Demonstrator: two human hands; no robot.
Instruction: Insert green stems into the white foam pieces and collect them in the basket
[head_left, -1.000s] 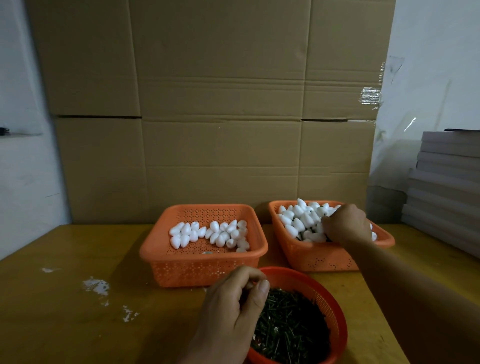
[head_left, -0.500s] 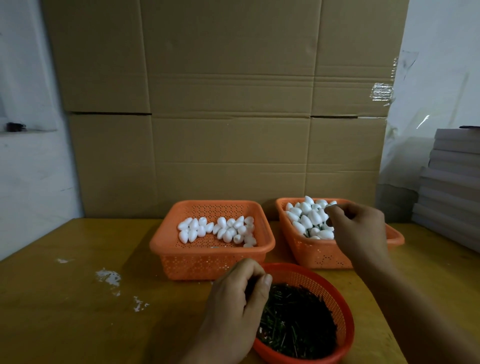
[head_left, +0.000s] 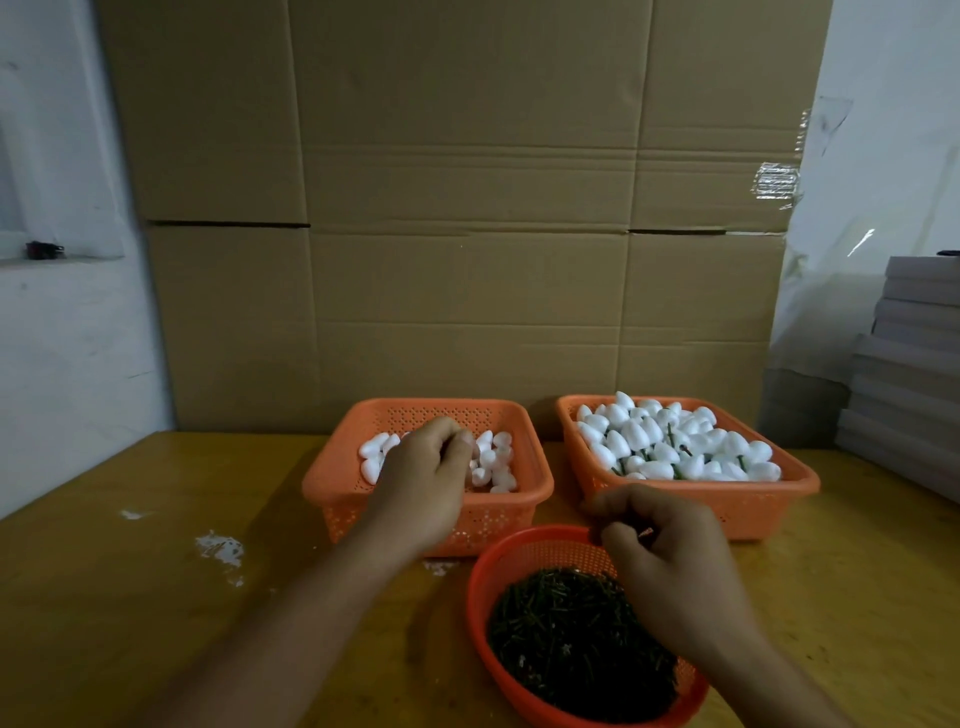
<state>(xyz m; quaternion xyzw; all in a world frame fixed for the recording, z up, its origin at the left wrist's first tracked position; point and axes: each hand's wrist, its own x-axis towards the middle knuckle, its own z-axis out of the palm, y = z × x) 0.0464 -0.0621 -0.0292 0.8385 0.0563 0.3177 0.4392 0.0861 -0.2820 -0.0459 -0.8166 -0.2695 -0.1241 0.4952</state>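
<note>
From the head camera: the left hand (head_left: 423, 478) reaches into the left basket (head_left: 332, 499), fingers curled down among the plain white foam pieces (head_left: 493, 462); whether it has one pinched I cannot tell. The right hand (head_left: 670, 561) hovers over the far edge of the round red bowl (head_left: 480, 587), thumb and fingers drawn tight together, and if a stem sits between them it is too small to make out. That bowl, nearest the camera, is full of dark green stems (head_left: 566, 634). Far right sits the right basket (head_left: 769, 499), heaped with foam pieces, thin green stems poking out between several of them. Everything rests on a yellow table (head_left: 130, 597) with white crumbs (head_left: 221, 548) at the left. Behind stands a cardboard wall (head_left: 467, 208); grey boards (head_left: 914, 364) are stacked far right.
</note>
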